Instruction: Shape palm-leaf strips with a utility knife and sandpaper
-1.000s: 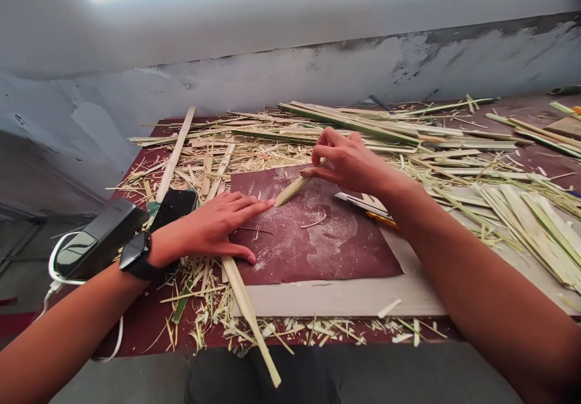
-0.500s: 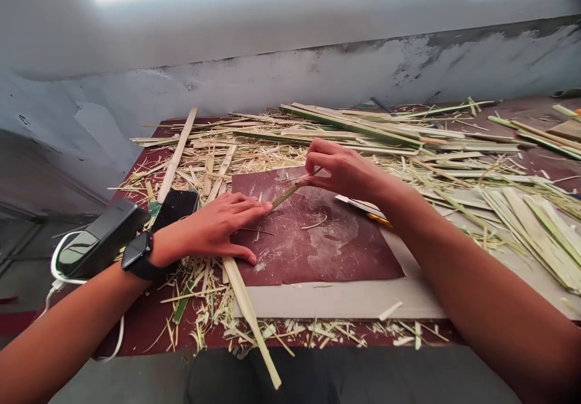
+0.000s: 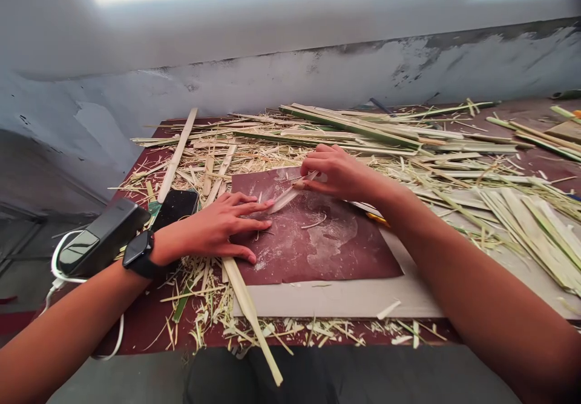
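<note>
Flat on the left part of the dark red sheet [image 3: 336, 252] lies my left hand [image 3: 222, 225], its fingers spread and its index fingertip at the lower end of a short pale bamboo strip [image 3: 287, 198]. The strip's upper end is pinched in my right hand [image 3: 333, 172], over the upper middle of the sheet. A longer bamboo strip [image 3: 249, 310] comes out from below my left hand and reaches past the table's front edge. By my right wrist lies a knife with a yellow part [image 3: 376, 217], partly hidden by the arm.
Bamboo strips [image 3: 354, 126] and shavings are heaped along the back. More flat strips [image 3: 535, 234] lie at the right on a grey board [image 3: 336, 300]. At the left are a black device [image 3: 106, 234] with a white cable [image 3: 55, 258] and a dark phone [image 3: 177, 207].
The short strip has turned from its greenish face to its pale face. My right hand has shifted slightly left and its fingers have closed in more. My left fingers have spread a little.
</note>
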A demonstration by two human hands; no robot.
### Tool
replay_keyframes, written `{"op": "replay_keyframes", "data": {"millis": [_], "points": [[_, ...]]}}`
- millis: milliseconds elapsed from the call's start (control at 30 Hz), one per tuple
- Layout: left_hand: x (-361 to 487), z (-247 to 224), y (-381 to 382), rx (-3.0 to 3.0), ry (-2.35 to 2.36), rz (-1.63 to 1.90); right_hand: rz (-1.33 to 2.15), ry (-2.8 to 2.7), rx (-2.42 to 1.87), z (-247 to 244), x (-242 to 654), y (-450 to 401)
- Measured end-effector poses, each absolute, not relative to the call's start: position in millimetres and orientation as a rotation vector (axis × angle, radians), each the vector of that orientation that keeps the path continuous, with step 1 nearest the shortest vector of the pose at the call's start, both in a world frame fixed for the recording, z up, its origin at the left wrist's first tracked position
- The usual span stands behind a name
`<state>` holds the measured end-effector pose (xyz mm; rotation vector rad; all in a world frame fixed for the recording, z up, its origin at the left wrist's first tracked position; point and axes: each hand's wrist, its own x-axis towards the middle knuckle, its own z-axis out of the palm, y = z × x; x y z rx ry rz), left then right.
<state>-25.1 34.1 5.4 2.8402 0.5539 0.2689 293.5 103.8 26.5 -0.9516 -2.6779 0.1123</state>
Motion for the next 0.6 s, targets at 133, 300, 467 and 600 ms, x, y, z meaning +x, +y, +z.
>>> {"op": "replay_keyframes", "data": {"millis": [133, 300, 467, 600], "points": [[-25.8, 3.7, 34.9, 2.859, 0.558, 0.296, 0.134, -2.653, -0.946, 26.8, 299.9, 108.3], [-26.4, 2.4, 35.1, 2.874, 0.562, 0.294, 0.188, -2.693, -0.904, 27.5, 290.5, 100.9], [-25.8, 4.9, 33.7, 2.866, 0.588, 0.275, 0.166, -2.682, -0.994, 29.1, 301.2, 104.3], [-25.7, 4.7, 33.2, 2.851, 0.593, 0.295, 0.085, -2.687, -0.989, 29.3, 303.0, 104.0]]}}
